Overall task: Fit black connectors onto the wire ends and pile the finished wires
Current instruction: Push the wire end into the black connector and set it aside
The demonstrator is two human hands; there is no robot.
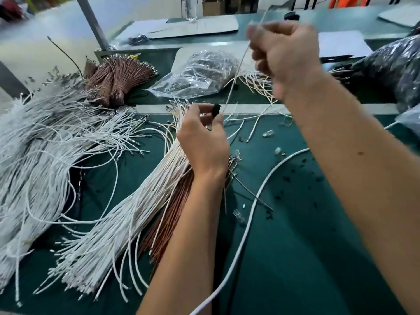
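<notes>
My left hand [202,137] hovers over the green table [295,246] and pinches a small black connector [216,109] between thumb and fingertips. My right hand [284,53] is raised higher and to the right, blurred, its fingers curled round a thin white wire [236,76] that slants down toward the connector. Under my left hand lies a bundle of white wires [127,219] with brown wires [168,223] beside it. A big loose heap of white wires [45,142] covers the left of the table.
A clear bag of small parts [200,71] lies behind the hands. Tied brown wire bundles [113,78] stand at the back left. Black plastic bags [391,71] sit at the right. Small black bits and clear pieces [295,173] are scattered on the table, crossed by a thick white cable [254,212].
</notes>
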